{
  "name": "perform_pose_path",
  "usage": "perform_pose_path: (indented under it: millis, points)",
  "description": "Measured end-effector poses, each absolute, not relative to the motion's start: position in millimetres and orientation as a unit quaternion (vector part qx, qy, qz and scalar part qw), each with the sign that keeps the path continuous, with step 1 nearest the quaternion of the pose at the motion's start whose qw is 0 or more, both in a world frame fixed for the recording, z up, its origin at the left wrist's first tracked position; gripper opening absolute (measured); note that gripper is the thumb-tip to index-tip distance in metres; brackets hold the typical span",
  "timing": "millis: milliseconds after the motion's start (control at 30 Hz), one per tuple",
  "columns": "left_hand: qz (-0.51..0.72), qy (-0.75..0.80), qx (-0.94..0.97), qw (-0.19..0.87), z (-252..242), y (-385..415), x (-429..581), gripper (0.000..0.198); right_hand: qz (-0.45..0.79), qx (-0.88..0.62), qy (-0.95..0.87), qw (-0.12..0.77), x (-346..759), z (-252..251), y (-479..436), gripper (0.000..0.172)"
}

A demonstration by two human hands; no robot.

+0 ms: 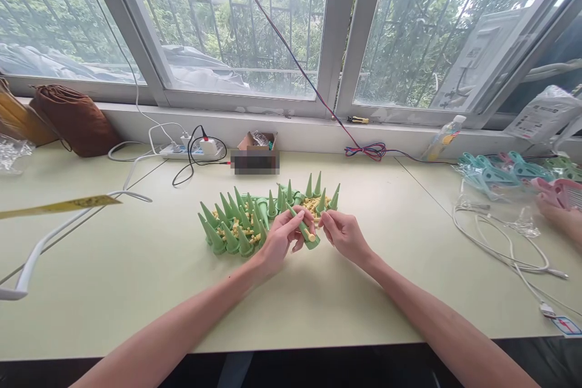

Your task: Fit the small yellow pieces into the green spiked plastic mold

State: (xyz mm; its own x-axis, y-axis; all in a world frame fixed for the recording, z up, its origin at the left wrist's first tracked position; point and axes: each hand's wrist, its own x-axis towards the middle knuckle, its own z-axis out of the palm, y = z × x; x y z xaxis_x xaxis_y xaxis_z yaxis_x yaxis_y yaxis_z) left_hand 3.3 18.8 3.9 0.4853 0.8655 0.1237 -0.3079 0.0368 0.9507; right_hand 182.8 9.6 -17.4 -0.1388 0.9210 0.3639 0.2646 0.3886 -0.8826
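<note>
My left hand [282, 237] is closed around a green plastic cone [313, 245], which lies tilted with its wide end toward me. A small pale yellow piece [311, 236] shows at that end. Just to the right, my right hand [343, 233] has its thumb and fingers pinched together; whatever is between them is too small to tell. Behind both hands, several green cones [232, 242] stand point up in a cluster. Small yellow pieces [242, 232] lie among them, and more are heaped behind my fingers, partly hidden.
At the back are a power strip [175, 150], a small cardboard box [258, 141] and a coiled cable [366, 151]. On the right lie white cables [500, 248], turquoise plastic clips [493, 173] and another person's hand [561, 215]. A brown bag [75, 121] sits far left.
</note>
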Motion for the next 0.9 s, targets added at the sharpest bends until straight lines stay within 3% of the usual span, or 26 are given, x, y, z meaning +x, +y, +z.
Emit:
perform_pose_path:
  millis: [267,667,900]
  points:
    - [0.43,0.274,0.548,0.663,3.4,20.0,2.2,0.028,0.335,-0.445,-0.675,0.485,182.6,-18.7,11.9,0.044]
    - [0.348,0.407,0.796,0.283,-5.5,19.9,4.9,0.026,0.255,-0.496,-0.704,0.44,187.2,-18.3,15.8,0.023]
    - [0.349,0.422,0.802,0.238,-4.3,19.5,5.4,0.024,0.213,-0.496,-0.753,0.377,187.6,-24.2,18.7,0.011]
